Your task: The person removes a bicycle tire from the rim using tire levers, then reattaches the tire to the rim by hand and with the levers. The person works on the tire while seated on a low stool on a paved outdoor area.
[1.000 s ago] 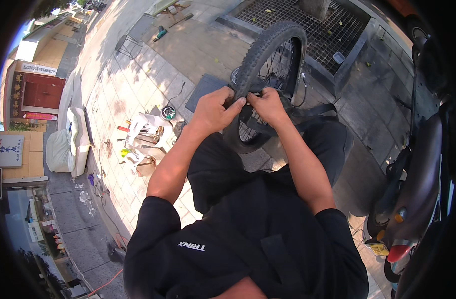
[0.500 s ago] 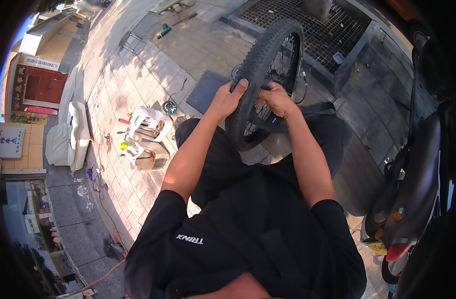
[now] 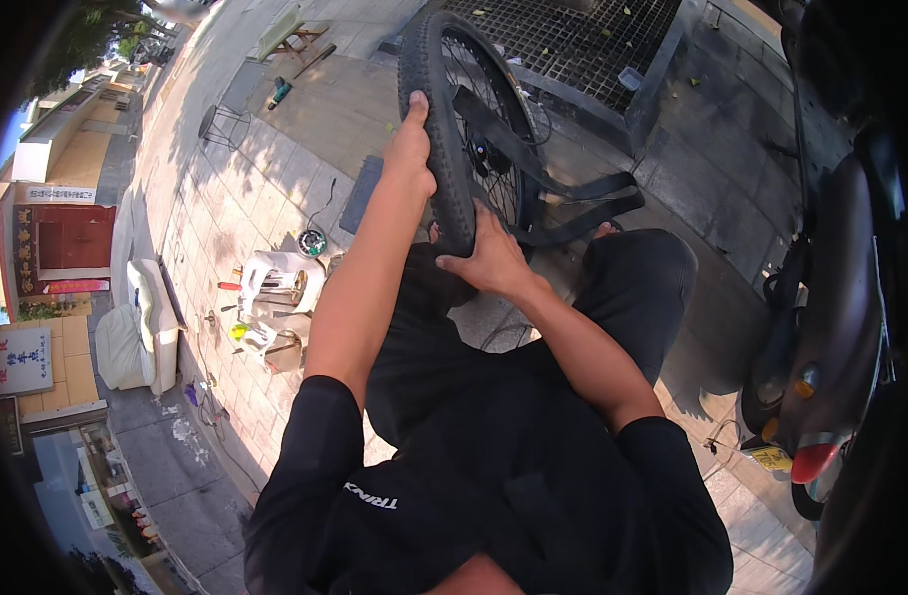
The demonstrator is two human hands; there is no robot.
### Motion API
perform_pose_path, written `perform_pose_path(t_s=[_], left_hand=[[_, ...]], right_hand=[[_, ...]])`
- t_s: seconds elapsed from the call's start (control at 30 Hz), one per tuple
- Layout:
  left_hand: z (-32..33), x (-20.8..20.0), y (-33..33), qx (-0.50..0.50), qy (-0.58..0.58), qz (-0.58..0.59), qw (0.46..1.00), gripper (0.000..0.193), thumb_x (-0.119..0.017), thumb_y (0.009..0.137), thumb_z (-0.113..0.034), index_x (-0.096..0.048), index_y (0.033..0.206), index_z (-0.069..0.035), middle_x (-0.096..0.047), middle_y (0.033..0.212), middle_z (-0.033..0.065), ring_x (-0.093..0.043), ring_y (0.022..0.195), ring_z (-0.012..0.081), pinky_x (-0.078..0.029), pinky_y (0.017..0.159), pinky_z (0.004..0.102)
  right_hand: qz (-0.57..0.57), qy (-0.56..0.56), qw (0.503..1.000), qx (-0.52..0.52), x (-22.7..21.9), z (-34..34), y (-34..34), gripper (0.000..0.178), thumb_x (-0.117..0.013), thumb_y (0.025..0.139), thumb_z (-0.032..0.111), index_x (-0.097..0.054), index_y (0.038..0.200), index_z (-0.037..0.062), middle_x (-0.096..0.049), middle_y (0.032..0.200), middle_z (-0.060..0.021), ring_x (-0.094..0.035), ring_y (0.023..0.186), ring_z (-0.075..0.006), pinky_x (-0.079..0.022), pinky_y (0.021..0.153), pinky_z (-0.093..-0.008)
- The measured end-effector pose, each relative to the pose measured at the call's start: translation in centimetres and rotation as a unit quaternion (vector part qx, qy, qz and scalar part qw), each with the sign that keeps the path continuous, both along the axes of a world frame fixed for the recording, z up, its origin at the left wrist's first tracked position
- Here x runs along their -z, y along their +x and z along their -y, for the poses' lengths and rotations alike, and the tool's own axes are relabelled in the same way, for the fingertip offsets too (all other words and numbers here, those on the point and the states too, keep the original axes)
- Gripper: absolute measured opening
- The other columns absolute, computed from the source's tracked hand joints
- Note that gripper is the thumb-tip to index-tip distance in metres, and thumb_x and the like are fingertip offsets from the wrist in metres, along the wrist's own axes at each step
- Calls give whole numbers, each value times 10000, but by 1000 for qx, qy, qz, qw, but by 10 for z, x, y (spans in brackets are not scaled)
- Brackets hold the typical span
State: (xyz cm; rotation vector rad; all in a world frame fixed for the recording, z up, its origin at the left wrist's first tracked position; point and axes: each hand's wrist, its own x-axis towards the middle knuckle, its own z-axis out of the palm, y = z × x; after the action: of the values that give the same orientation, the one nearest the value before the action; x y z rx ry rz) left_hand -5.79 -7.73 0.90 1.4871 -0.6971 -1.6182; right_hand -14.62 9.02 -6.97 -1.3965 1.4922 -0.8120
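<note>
A bicycle wheel (image 3: 448, 149) with a knobby black tyre stands upright before my knees, leaning a little. My left hand (image 3: 410, 149) grips the tyre's left side, thumb on the tread and its other fingers hidden behind. Lower down, my right hand (image 3: 490, 253) clasps the near end of the tyre, thumb and fingers on either side. A flat black inner tube (image 3: 583, 188) trails out of the wheel's right side in a long loop toward my right knee. Spokes and the hub show through the rim.
White cut-open containers with tools (image 3: 280, 283) stand on the paving at left, near a small round reel (image 3: 312, 242). A drill (image 3: 279, 92) and a stool (image 3: 226, 126) lie farther off. A motor scooter (image 3: 831, 347) is parked at right. A grate (image 3: 583, 50) lies beyond the wheel.
The wheel has shifted left and turned. My right hand has moved from the spoke side down to the tyre's near end, while more of the inner tube hangs out at right.
</note>
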Motion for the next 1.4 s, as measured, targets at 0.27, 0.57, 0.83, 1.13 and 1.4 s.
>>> perform_pose_path(t_s=[0.27,0.57,0.83,1.13,1.4], left_hand=[[91,-17,-89,117,-12,-81,990,497,-580,1070,-560,-707,1133,-84,-733,1042,126,-707,963,289,-582,889,538],[171,-41,-167,94,-96,-296,946,719,-487,1061,-674,-584,1414,-55,-663,1391,185,-674,1189,392,-508,1050,665],[160,59,-143,-28,-75,-322,943,644,-327,1142,-554,-541,1500,-64,-543,1565,183,-485,1458,400,-351,1242,591],[88,238,2,-128,51,-375,917,594,-513,1052,-655,-687,1141,-95,-739,1028,119,-707,948,294,-592,886,483],[25,332,41,-157,173,-233,944,591,-523,1022,-704,-650,1092,-131,-730,919,121,-686,807,302,-576,767,456]], right_hand=[[100,-35,975,194,-14,55,-54,567,-737,785,205,-600,1276,-43,-695,1185,-326,-684,1117,-500,-534,968,-496],[-211,-101,966,109,-116,123,-181,523,-737,822,223,-587,1245,-45,-694,1206,-263,-671,1131,-472,-525,973,-503],[-382,-145,910,-70,-57,169,-228,448,-699,837,163,-570,1227,-13,-676,1161,-202,-695,1032,-431,-551,867,-532],[-353,-35,880,-315,51,146,-149,443,-735,835,175,-537,1158,-55,-668,1097,-244,-725,970,-413,-567,834,-505],[-265,46,895,-356,199,103,-104,599,-806,805,229,-475,1212,-62,-639,1134,-265,-713,979,-434,-582,840,-518]])
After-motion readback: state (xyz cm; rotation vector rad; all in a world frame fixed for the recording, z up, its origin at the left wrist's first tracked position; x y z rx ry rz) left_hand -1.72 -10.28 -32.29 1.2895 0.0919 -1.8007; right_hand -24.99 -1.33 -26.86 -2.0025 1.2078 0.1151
